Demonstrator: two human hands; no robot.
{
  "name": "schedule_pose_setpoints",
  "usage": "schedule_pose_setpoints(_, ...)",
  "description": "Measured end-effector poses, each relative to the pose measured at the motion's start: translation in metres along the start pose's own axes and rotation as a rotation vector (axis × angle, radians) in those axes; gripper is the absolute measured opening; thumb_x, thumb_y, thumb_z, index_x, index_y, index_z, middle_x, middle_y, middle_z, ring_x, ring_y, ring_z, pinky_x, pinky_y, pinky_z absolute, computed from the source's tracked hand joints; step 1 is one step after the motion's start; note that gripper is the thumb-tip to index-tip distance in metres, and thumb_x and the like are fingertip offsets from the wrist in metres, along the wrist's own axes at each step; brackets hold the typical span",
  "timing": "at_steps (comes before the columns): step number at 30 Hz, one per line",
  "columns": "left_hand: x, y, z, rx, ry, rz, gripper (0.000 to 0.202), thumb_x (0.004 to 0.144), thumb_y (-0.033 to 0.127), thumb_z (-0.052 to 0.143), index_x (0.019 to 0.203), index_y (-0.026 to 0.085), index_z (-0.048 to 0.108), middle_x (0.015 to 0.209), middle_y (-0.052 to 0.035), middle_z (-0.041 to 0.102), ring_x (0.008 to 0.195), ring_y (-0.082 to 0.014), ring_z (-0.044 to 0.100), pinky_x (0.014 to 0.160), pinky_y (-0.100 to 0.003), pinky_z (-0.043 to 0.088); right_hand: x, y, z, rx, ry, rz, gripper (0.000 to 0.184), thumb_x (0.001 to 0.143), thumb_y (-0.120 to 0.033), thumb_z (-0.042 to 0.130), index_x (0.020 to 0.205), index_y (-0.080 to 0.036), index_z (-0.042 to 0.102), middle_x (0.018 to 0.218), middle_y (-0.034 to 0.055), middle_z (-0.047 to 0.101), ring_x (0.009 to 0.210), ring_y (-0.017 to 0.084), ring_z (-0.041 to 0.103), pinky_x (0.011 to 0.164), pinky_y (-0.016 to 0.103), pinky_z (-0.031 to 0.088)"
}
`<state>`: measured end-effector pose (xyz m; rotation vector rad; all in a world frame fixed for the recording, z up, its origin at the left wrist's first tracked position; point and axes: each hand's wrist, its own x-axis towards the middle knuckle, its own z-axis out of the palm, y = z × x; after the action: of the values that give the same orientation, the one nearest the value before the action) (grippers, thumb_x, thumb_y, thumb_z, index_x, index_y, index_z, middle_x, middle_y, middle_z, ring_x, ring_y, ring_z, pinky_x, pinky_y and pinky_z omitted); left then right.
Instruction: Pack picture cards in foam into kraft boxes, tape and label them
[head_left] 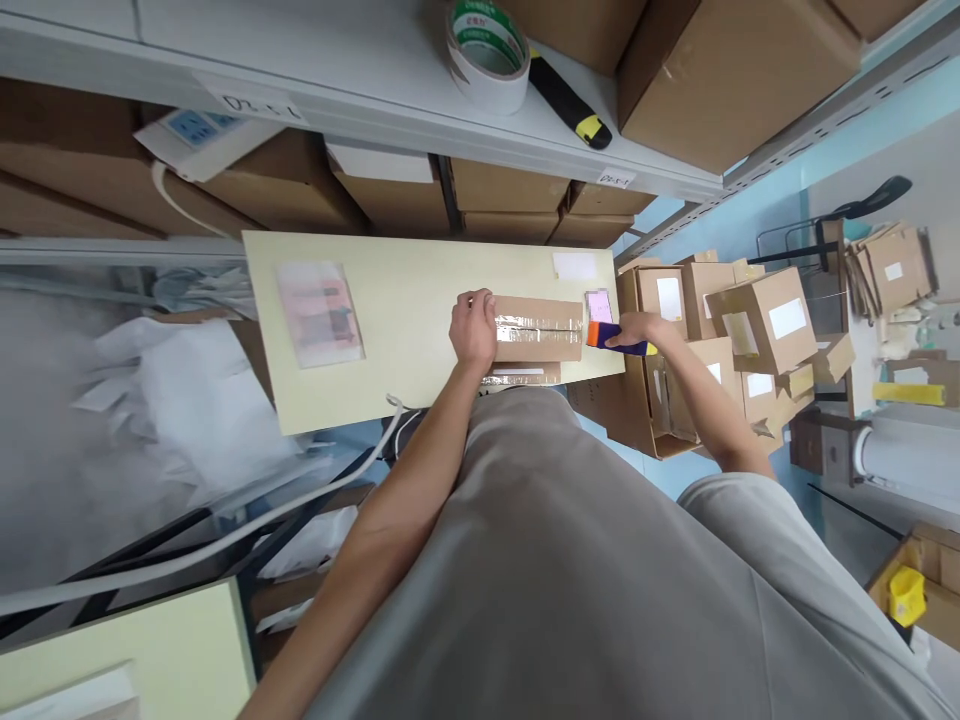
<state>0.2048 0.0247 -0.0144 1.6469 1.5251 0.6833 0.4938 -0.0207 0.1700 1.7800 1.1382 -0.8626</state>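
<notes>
A flat cardboard box [551,340] with clear tape along its top seam lies on the pale yellow table [405,330] near its right end. My left hand [474,328] presses on the box's left end with its fingers curled over the edge. My right hand [636,330] is closed round a blue and orange tape dispenser [611,338] at the box's right end. A small pink-screened device [598,304] lies just beyond the dispenser.
A plastic sleeve with pink papers [320,313] lies on the table's left part. A tape roll [487,52] and a black-yellow knife [570,103] rest on the grey shelf above. Stacked cardboard boxes [750,330] stand right of the table. White bags [187,400] lie left.
</notes>
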Motion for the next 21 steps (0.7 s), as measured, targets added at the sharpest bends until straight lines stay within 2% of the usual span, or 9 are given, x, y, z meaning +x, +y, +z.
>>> schedule_pose_setpoints(3,0.003,-0.002,-0.002,-0.027,-0.002,-0.001,0.033,0.118,0.036,0.05,0.132,0.028,0.079,0.143,-0.0152,0.071,0.131,-0.0343,0.068,0.114,-0.045,0.055,0.005,-0.016,0.003,-0.006,0.016,-0.016,0.059,0.101,-0.056,0.083,0.137,-0.009,0.082,0.123,0.0223,0.087,0.104,0.035,0.084,0.076,0.037,0.06)
schedule_pose_setpoints(6,0.006,-0.011,-0.014,-0.027,0.007,0.002,0.034,0.118,0.036,0.05,0.133,0.025,0.079,0.143,-0.0162,0.072,0.133,-0.0342,0.068,0.118,-0.046,0.053,0.011,-0.026,0.0,0.007,0.051,-0.05,0.058,0.098,-0.058,0.087,0.131,-0.01,0.084,0.119,0.0216,0.087,0.101,0.035,0.085,0.076,0.036,0.06)
schedule_pose_setpoints(10,0.008,-0.034,-0.047,-0.021,0.066,-0.013,0.037,0.118,0.038,0.048,0.134,0.022,0.078,0.144,-0.0176,0.072,0.138,-0.0341,0.067,0.125,-0.047,0.05,0.027,-0.049,-0.006,0.048,0.092,-0.158,0.055,0.093,-0.061,0.092,0.118,-0.012,0.087,0.104,0.0195,0.088,0.093,0.035,0.085,0.079,0.038,0.061)
schedule_pose_setpoints(13,0.005,-0.05,-0.072,0.0,0.125,-0.045,0.04,0.118,0.038,0.046,0.138,0.021,0.078,0.147,-0.0178,0.072,0.141,-0.0337,0.067,0.129,-0.048,0.049,0.045,-0.08,-0.005,0.041,0.123,-0.204,0.055,0.093,-0.06,0.091,0.118,-0.012,0.086,0.098,0.0192,0.087,0.094,0.037,0.084,0.081,0.041,0.062)
schedule_pose_setpoints(15,0.002,-0.056,-0.082,0.006,0.162,-0.076,0.042,0.118,0.037,0.046,0.14,0.021,0.077,0.147,-0.017,0.073,0.143,-0.033,0.067,0.131,-0.047,0.048,0.057,-0.106,0.002,-0.001,0.192,-0.203,0.048,0.094,-0.051,0.09,0.122,-0.012,0.086,0.103,0.0209,0.087,0.102,0.039,0.084,0.087,0.044,0.062)
schedule_pose_setpoints(18,-0.002,-0.06,-0.086,0.001,0.198,-0.094,0.044,0.118,0.039,0.045,0.141,0.021,0.077,0.148,-0.0169,0.073,0.146,-0.0323,0.066,0.134,-0.047,0.046,0.073,-0.144,0.023,-0.039,0.346,-0.157,0.037,0.095,-0.027,0.083,0.129,-0.011,0.083,0.118,0.0262,0.086,0.119,0.046,0.081,0.098,0.054,0.059)
schedule_pose_setpoints(21,-0.006,-0.064,-0.086,0.006,0.233,-0.103,0.046,0.119,0.04,0.043,0.143,0.02,0.076,0.152,-0.018,0.072,0.149,-0.0321,0.065,0.136,-0.048,0.044,0.087,-0.164,0.051,0.089,0.421,-0.128,0.034,0.101,-0.018,0.073,0.133,-0.006,0.079,0.124,0.0303,0.084,0.124,0.047,0.078,0.107,0.059,0.053)
